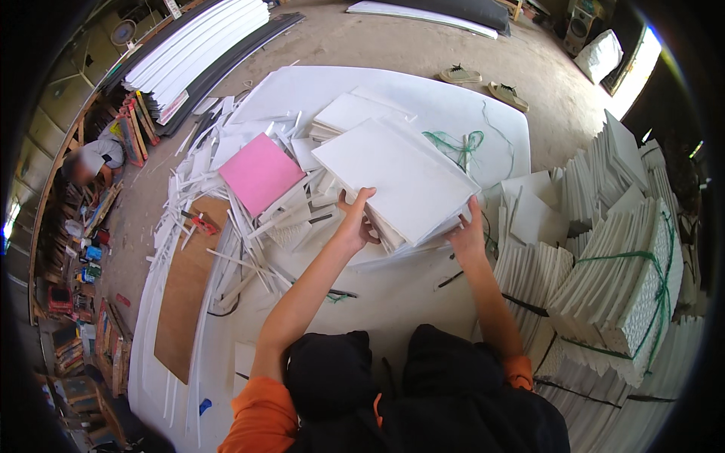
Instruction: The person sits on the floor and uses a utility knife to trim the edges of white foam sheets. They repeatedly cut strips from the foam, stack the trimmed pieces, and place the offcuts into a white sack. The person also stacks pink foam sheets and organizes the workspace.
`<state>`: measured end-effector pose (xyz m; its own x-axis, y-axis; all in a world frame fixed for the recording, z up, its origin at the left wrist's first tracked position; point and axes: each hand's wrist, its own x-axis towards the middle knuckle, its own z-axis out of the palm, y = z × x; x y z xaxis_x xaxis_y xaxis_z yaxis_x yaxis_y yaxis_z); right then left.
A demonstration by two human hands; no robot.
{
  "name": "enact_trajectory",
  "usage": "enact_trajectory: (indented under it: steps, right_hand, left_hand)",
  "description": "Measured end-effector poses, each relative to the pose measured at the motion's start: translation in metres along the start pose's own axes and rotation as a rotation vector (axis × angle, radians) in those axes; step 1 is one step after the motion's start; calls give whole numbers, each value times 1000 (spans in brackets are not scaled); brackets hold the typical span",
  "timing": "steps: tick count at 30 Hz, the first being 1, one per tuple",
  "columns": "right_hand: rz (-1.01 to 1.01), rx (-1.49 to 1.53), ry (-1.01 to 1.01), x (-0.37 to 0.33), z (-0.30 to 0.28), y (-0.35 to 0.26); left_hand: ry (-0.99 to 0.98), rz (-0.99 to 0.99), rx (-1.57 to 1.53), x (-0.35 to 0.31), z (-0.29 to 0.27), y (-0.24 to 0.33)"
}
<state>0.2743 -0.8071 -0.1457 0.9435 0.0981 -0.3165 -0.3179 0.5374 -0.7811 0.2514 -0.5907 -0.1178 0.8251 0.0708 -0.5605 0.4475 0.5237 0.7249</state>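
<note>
I saw left hand, right hand pinching stack of square white boards; uneven squeeze, I judged, risked splaying it.

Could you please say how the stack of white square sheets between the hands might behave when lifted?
The stack of white square sheets would probably stay stiff, as its flat top shows no sag. Its layers might slide apart, since their edges look uneven and no tie shows. Its far side could dip, since the left hand and right hand hold nearer edges.
</note>
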Motion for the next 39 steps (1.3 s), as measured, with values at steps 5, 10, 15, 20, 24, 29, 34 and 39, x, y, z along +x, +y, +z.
enact_trajectory:
  steps: [5,10,15,20,24,29,34,39]
  right_hand:
    - [121,-50,95,-37,39,4]
    - [147,-43,109,-28,52,-4]
    - [135,-20,94,-20,56,2]
    - [-150,157,-179,6,20,30]
    - [-85,247,-222,2,11,17]
    - [-85,284,-243,20,-20,-9]
    - [49,138,-182,33,-32,-8]
    - [44,79,-117,31,-30,-32]
  left_hand:
    - [8,-9,-1,3,2,1]
    - [3,-20,-23,-2,11,5]
    - [-5,51,-2,-5,9,2]
    - [-9,308,139,-25,21,-7]
    - [-83,742,278,-27,16,-20]
    - [-67,683,-66,-10,-9,5]
    - [-524,336,-130,23,-45,95]
    - [-318,461,100,-2,-49,76]
